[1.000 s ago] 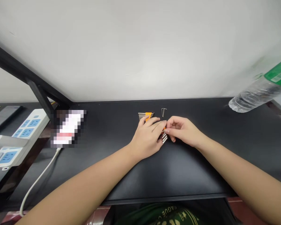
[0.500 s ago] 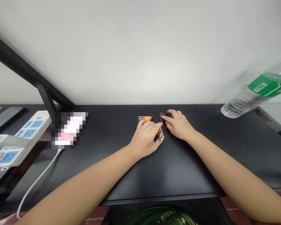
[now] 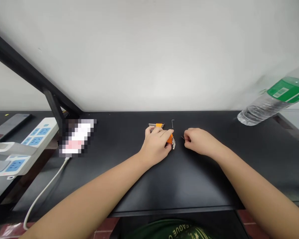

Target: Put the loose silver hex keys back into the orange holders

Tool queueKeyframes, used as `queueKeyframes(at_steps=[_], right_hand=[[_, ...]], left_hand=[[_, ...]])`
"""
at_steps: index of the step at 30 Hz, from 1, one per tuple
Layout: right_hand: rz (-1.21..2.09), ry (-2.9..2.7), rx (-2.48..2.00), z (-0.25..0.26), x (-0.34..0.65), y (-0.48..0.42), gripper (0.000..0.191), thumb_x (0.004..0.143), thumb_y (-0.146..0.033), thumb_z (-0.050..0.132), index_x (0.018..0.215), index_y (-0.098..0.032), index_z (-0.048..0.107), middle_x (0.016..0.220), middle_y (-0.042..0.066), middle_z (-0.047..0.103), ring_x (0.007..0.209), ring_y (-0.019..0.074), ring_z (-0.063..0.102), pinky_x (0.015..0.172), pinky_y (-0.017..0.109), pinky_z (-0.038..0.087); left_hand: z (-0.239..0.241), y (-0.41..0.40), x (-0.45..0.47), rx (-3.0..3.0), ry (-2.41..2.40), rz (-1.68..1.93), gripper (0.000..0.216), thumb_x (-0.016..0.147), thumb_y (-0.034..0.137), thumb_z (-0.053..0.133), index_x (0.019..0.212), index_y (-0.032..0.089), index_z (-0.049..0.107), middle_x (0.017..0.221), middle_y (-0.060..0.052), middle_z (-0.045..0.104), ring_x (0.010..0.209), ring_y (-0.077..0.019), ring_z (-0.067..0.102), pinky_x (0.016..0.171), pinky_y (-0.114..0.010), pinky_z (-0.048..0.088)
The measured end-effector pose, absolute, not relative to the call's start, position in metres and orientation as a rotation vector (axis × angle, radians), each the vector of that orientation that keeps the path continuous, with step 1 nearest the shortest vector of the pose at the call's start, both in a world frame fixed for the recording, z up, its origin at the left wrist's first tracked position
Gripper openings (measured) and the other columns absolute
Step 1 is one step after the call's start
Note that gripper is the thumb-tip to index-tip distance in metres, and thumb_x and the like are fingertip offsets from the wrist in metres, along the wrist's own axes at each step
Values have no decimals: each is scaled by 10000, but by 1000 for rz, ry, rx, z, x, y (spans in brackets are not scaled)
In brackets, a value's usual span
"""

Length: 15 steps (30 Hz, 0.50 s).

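Observation:
My left hand (image 3: 156, 144) is closed around a set of hex keys in an orange holder (image 3: 169, 138), resting on the black table. Silver key ends stick out past the fingers at the upper left and lower right; the palm hides the rest. To the right, my right hand (image 3: 199, 142) pinches a small hex key (image 3: 182, 137), of which only a thin tip shows. A loose L-shaped hex key (image 3: 172, 123) lies on the table just beyond the holder, between the two hands.
A water bottle with a green label (image 3: 269, 99) stands at the right. On the left are a phone, blurred out (image 3: 77, 137), with a white cable (image 3: 43, 188), and a white power strip (image 3: 37, 141) with plugs. A white wall (image 3: 149, 59) rises behind the table.
My right hand has drawn back toward me and to the right, now pinching one of the two small keys it was touching. The other stays on the table. My left hand keeps its hold.

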State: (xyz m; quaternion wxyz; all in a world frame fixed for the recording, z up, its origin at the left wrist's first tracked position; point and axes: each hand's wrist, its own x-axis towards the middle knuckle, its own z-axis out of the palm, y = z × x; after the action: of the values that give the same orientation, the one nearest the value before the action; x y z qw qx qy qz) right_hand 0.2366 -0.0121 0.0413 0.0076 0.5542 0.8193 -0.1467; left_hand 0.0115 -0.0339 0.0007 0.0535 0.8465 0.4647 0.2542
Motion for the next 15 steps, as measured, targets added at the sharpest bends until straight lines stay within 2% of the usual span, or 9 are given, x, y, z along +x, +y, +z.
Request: queueKeyframes(at_steps=[6,10,15], right_hand=[[-1107,2735,1674,49,237,-18,89,781,-152,567,756,-224,520,632,-66,589,556,104,502,582,236,391],[-1402,2683,1657,47,236,-21,65,791,-174,583,801,-224,542,655,-67,598,550,101,537,578,233,428],[-1613,2597,1714,37,237,-19,57,811,-198,595,860,-225,597,714,-55,616,596,108,571,577,231,459]], left_hand=[[1,-32,12,2596,1404,740,504,852,122,589,1343,235,570,1128,-44,768,1199,-265,617,1157,-560,276],[1,-33,13,2607,1385,728,524,851,90,552,1355,233,566,1218,-67,745,1237,-264,608,1200,-564,243],[0,-32,14,2591,1349,744,501,862,143,582,1356,225,583,1131,-68,756,1186,-247,638,1174,-504,308]])
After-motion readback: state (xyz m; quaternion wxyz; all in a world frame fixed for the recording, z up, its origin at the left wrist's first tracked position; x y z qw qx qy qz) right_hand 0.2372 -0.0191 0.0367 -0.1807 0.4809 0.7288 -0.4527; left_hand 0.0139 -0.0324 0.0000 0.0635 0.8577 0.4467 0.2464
